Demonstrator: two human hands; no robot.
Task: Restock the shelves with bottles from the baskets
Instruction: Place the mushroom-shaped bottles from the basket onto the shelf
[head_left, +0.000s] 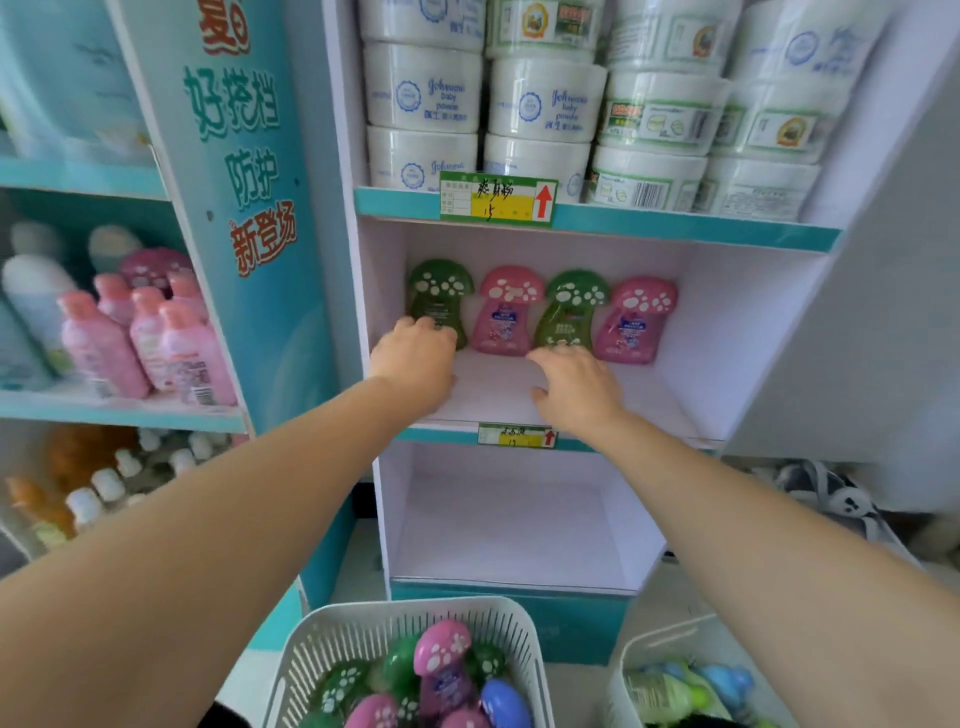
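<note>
Mushroom-capped bottles lined up at the back of my middle shelf (519, 395), both my hands reaching in to them.

My left hand (413, 358) has its fingers curled over the base of the far-left green bottle (439, 299); I cannot tell whether they grip it or only touch it. My right hand (574, 387) is spread loosely, palm down, fingertips just in front of the second green bottle (569, 312) and holding nothing. Two glossy pink bottles (506, 312) (639, 319) alternate with the green ones, each with a rounded cap dotted in white. The shelf is smooth white board with a teal front edge. Below me, a white slotted plastic basket (332, 639) holds more of the same bottles in pink, green and blue, lying jumbled. A second white basket (649, 644) at the right holds pale green and blue bottles.
</note>
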